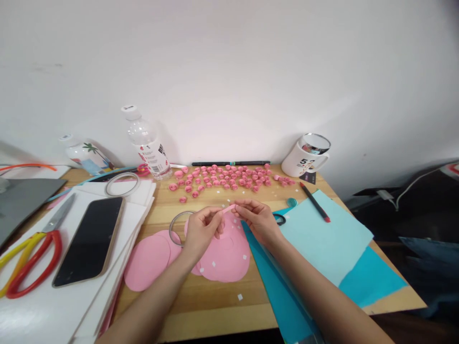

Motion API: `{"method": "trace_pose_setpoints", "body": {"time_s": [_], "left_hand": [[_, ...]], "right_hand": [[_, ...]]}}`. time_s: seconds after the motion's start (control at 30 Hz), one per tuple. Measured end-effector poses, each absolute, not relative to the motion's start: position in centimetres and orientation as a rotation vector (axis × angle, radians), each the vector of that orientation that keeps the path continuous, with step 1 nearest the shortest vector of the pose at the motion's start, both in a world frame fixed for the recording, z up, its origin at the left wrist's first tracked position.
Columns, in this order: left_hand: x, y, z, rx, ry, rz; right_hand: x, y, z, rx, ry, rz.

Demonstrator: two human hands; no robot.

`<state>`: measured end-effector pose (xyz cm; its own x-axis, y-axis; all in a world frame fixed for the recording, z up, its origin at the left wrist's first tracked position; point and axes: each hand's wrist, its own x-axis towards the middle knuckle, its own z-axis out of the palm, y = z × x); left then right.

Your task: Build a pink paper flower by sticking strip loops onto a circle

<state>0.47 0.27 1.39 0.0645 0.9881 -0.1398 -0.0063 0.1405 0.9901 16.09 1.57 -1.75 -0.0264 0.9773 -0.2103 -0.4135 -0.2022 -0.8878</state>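
Between the fingertips of both hands a narrow pink paper strip (228, 209) is stretched. My left hand (203, 227) pinches its left end, and my right hand (257, 217) pinches the right end. Below them lie pink paper circles (227, 258), overlapping, with small white paper squares scattered on top. More pink circles (147, 263) lie to the left, partly behind my left forearm. Beyond the hands are many small rolled pink paper coils (224, 179). A roll of tape (175, 229) sits beside my left hand, partly hidden.
Left are a phone (89, 239), scissors (39, 258) and another tape ring (122, 184) on white paper (134, 210). Bottles (148, 143) and a mug (306, 155) stand by the wall. Right are light blue sheets (322, 234), a pen (315, 201) and black scissor handles (279, 219).
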Motion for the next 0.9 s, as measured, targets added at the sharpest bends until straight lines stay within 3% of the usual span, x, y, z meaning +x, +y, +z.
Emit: {"method": "trace_pose_setpoints", "body": {"time_s": [0.9], "left_hand": [[0.38, 0.24, 1.47, 1.145, 1.215, 1.045]], "right_hand": [[16.23, 1.41, -1.25, -1.092, -0.82, 1.438]]}}
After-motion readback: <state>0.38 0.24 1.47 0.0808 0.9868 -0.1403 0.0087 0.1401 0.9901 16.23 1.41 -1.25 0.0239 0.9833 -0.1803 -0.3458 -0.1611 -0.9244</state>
